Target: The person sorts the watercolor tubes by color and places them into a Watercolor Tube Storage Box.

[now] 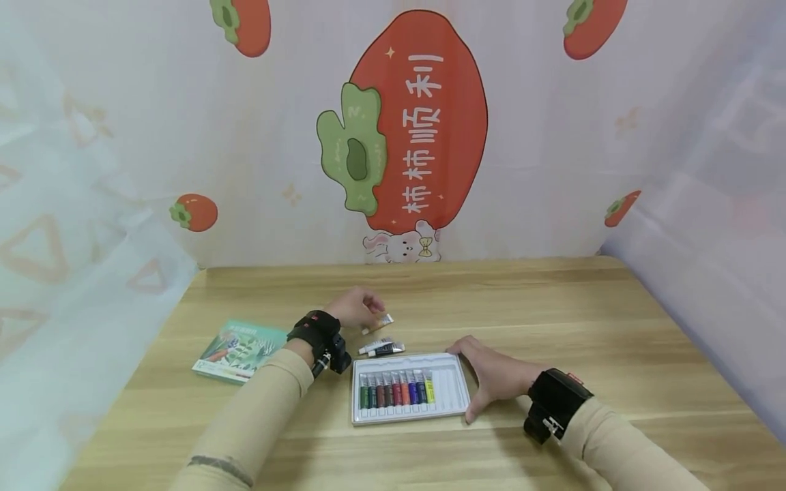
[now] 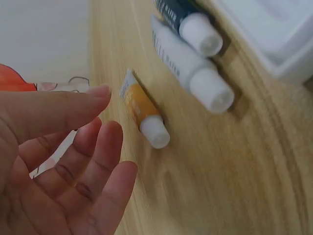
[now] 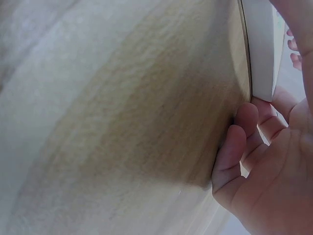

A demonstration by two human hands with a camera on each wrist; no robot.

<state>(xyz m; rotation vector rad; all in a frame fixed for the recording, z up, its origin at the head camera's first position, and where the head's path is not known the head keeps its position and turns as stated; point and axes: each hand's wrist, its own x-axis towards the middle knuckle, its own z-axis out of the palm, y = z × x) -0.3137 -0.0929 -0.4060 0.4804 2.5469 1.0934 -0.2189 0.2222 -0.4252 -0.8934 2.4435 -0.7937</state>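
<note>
My left hand [image 1: 356,308] hovers at an orange paint tube [image 2: 142,105] lying on the table, thumb and fingers apart and nothing between them in the left wrist view. Nearer me lie a white paint tube [image 2: 183,63] and a dark paint tube [image 2: 173,12], side by side. The white plastic tray [image 1: 451,382] holds a row of several coloured paint tubes [image 1: 396,391], and its right-hand slots are bare. With the thumb at the near corner and fingers at the far corner, my right hand [image 1: 499,374] grips the tray's right end.
A green illustrated box [image 1: 242,349] lies left of the tray, beside my left forearm. The wooden table [image 1: 522,293] ends at the back against a white curtain [image 1: 528,204] printed with persimmons. More sheeting hangs along both sides.
</note>
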